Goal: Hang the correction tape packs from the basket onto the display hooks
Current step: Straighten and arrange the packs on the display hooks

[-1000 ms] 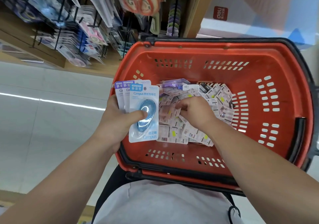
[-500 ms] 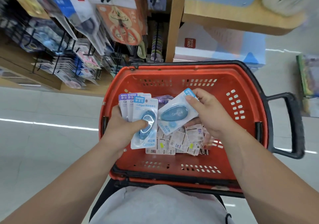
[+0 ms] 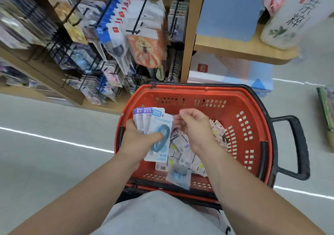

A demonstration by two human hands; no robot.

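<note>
Under your hands, basket (image 3: 231, 106): red, with a black handle (image 3: 296, 144) on your right-hand side. It holds a loose heap of correction tape packs (image 3: 186, 155), mostly back-side up, below your right hand.
Near wall: one blurred pack (image 3: 179, 176) with a blue dispenser, closer to you than either hand.
Left hand (image 3: 137, 140): grips a fan of packs (image 3: 159, 124), thumb pressed on the front dispenser.
Fan: over the basket's left part. Long axes run away from you, header cards at the far end, printed faces toward you.
Right hand (image 3: 197, 128): fingers curled, tips just beside the fan's edge. Can't tell whether they pinch anything.
Display hooks (image 3: 137, 30): beyond your left hand, hung with stock.
</note>
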